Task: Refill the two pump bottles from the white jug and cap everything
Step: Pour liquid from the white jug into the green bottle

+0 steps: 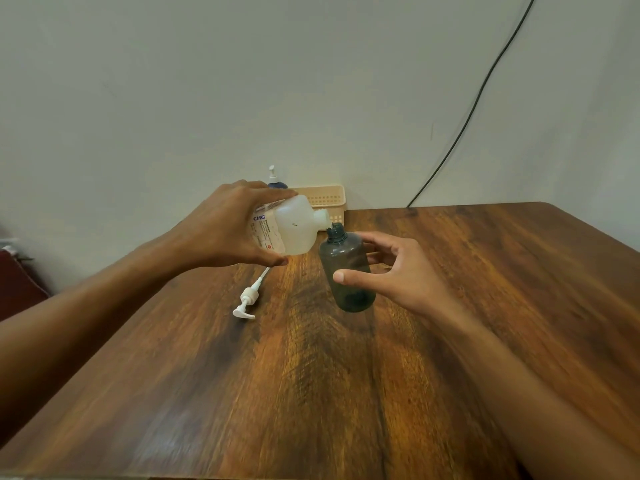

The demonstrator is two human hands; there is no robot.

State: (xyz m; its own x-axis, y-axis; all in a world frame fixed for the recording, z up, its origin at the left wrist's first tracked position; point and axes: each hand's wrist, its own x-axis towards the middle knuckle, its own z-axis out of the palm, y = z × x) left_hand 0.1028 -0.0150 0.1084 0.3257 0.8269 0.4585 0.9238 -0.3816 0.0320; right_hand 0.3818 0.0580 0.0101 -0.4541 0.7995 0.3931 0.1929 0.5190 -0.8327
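My left hand (228,230) grips the white jug (294,226), tipped on its side with its uncapped spout resting at the open neck of a dark translucent bottle (346,271). That bottle stands on the wooden table (311,393) and my right hand (398,271) wraps around it, thumb in front and fingers behind. A white pump head (247,299) with its long tube lies flat on the table, left of the bottle and below the jug. A second dark pump bottle (276,181) with its white pump on stands at the back, mostly hidden behind my left hand.
A beige plastic basket (329,199) sits against the wall behind the jug. A black cable (467,116) runs down the wall to the table's back edge. A dark red object (17,282) stands off the table's left side.
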